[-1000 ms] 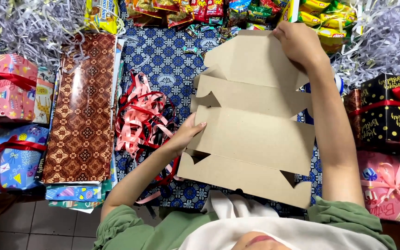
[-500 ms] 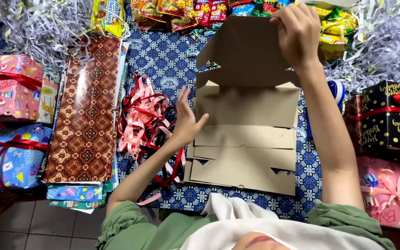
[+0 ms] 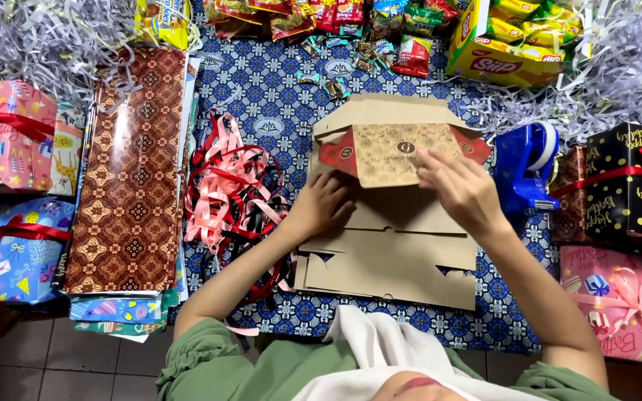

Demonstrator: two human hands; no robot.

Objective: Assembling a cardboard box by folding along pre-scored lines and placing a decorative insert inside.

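A flat brown cardboard box [image 3: 391,245] is lying unfolded in the middle of a blue patterned cloth [image 3: 276,111], right in front of the person, and its far flap [image 3: 403,152], printed in gold and red on the inner face, is standing folded up toward the camera. The right hand [image 3: 461,189] is resting on that flap, its fingers [image 3: 432,167] spread and curled over the lower edge, pressing the flap rather than clamping around it. The left hand [image 3: 322,208] is lying palm down on the left part of the box with the fingers loosely bent, flat against the cardboard and closing on nothing. Just beside the box on the left, a tangle of pink and red ribbon [image 3: 228,189] is spreading over the cloth, and beyond it a stack of brown patterned wrapping paper [image 3: 131,171] is lying lengthwise. Wrapped gifts with red bows [image 3: 9,134] are sitting at the far left. To the right of the box a blue tape dispenser [image 3: 525,167] is standing, with a black gift box [image 3: 629,182] and a pink one [image 3: 618,297] past it. Snack packets [image 3: 321,18] and a yellow carton [image 3: 503,44] are lining the far edge, and silver paper shreds [image 3: 46,37] are piling up in both far corners
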